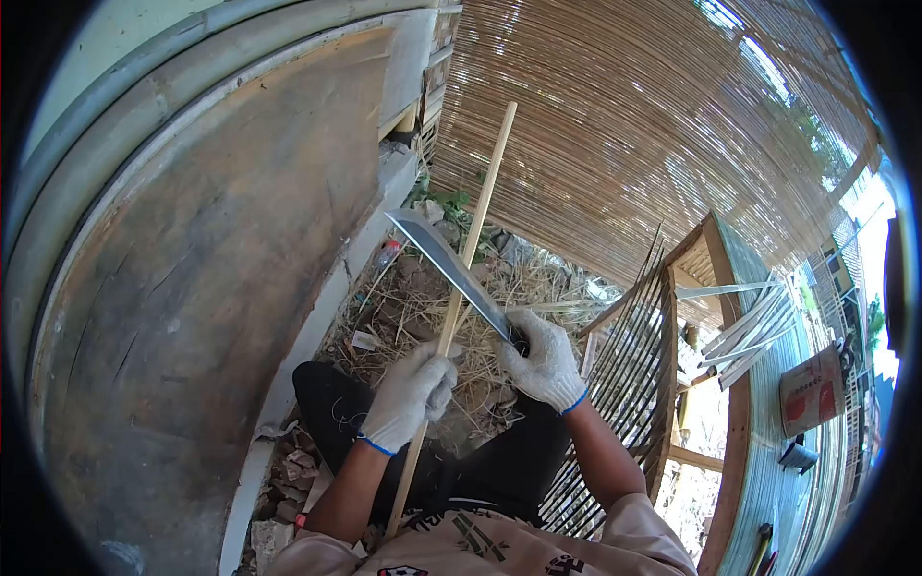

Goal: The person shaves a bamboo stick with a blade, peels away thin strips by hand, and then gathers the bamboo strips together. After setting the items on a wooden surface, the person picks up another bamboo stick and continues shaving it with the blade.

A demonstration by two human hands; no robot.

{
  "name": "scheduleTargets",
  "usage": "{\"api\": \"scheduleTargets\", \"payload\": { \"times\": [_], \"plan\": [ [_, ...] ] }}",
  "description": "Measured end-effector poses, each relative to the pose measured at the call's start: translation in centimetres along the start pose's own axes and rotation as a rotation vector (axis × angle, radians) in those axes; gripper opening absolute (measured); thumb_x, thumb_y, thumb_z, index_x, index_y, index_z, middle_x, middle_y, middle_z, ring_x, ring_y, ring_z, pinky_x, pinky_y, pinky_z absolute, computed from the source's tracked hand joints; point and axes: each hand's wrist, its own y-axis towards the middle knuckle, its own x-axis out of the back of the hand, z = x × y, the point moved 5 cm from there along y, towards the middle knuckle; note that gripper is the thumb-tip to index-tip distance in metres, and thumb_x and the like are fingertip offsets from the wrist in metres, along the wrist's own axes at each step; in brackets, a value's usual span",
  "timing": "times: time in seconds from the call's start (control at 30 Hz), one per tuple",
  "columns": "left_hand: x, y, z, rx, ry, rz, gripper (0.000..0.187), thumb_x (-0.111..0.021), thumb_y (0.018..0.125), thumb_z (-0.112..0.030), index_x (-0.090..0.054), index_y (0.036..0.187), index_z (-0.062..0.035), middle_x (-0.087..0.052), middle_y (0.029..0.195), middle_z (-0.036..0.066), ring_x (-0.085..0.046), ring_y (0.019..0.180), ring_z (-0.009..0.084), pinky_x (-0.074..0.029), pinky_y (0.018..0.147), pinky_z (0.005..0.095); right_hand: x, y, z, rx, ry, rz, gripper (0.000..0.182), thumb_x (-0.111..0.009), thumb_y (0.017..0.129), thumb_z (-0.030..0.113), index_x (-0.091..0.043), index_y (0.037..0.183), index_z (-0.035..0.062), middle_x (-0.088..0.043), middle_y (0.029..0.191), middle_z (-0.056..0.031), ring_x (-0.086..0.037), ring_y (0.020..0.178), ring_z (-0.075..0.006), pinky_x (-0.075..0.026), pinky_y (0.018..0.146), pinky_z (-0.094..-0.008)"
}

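My left hand, in a white glove with a blue cuff, is closed around a long pale bamboo strip. The strip runs from near my shirt up and slightly right, past the hand. In a matching glove, my right hand is wrapped round the dark handle of a large knife. Its long blade points up and left and crosses the strip above my left hand. Whether the edge touches the strip I cannot tell. Most of the handle is hidden in my fingers.
Straw-like shavings and stones cover the ground between my knees. A large worn board stands on the left. Slatted bamboo frame is close on the right, beside a bench with bamboo strips and a box. A bamboo screen rises ahead.
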Motion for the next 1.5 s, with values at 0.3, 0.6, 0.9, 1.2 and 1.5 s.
{"api": "scheduleTargets", "payload": {
  "times": [0.3, 0.6, 0.9, 1.2, 1.5],
  "plan": [
    [0.4, -0.1, 1.2, -0.05, -0.148, 0.045, 0.014, -0.055, 0.108, -0.015, -0.062, 0.117, -0.0067, -0.062, 0.087, 0.001, -0.051, 0.059, 0.0073, -0.039, 0.051, 0.0244, -1.7, -1.2, 3.1, 0.227, -0.172, 0.283, 0.074, -0.077, 0.092, 0.032, -0.047, 0.158, 0.0158, -0.068, 0.099, -0.0182, -0.071, 0.083, -0.0375, -0.056, 0.071, -0.0465],
    [-0.2, -1.7, 1.0, -0.014, -0.063, 0.023, 0.015, -0.053, 0.11, -0.019, -0.061, 0.106, -0.0075, -0.052, 0.077, -0.003, -0.045, 0.055, 0.0043, -0.033, 0.048, 0.0213, -2.4, -1.7, 3.3, 0.292, -0.4, 0.401, 0.062, -0.06, 0.101, 0.048, -0.046, 0.158, 0.0282, -0.058, 0.084, -0.0185, -0.066, 0.067, -0.0345, -0.052, 0.058, -0.0467],
    [0.3, -3.3, 0.9, 0.035, -0.027, -0.04, 0.017, -0.048, 0.111, -0.015, -0.058, 0.124, -0.0104, -0.047, 0.075, -0.005, -0.039, 0.052, 0.0025, -0.031, 0.046, 0.019, -3.2, -0.8, 3.2, 0.285, -0.436, 0.385, 0.059, -0.058, 0.103, 0.047, -0.045, 0.158, 0.0319, -0.063, 0.089, -0.0173, -0.069, 0.068, -0.0344, -0.056, 0.058, -0.0474],
    [-0.3, -4.4, 2.3, 0.045, -0.051, 0.012, 0.047, -0.048, 0.11, -0.012, -0.043, 0.157, -0.01, -0.04, 0.072, -0.007, -0.036, 0.053, 0.0029, -0.032, 0.046, 0.0196, -1.3, 1.8, 0.4, 0.216, -0.419, 0.158, 0.057, -0.061, 0.102, 0.04, -0.047, 0.156, 0.0308, -0.063, 0.093, -0.0171, -0.07, 0.073, -0.0379, -0.056, 0.063, -0.0502],
    [0.0, -3.9, 2.7, 0.092, -0.075, 0.001, 0.049, -0.048, 0.11, -0.013, -0.043, 0.158, -0.0062, -0.04, 0.072, -0.007, -0.036, 0.053, 0.0014, -0.032, 0.046, 0.0188, -2.1, 2.5, -0.5, 0.197, -0.472, 0.205, 0.057, -0.061, 0.102, 0.04, -0.046, 0.157, 0.0309, -0.064, 0.093, -0.0146, -0.07, 0.073, -0.0363, -0.057, 0.063, -0.0501]
  ]
}}
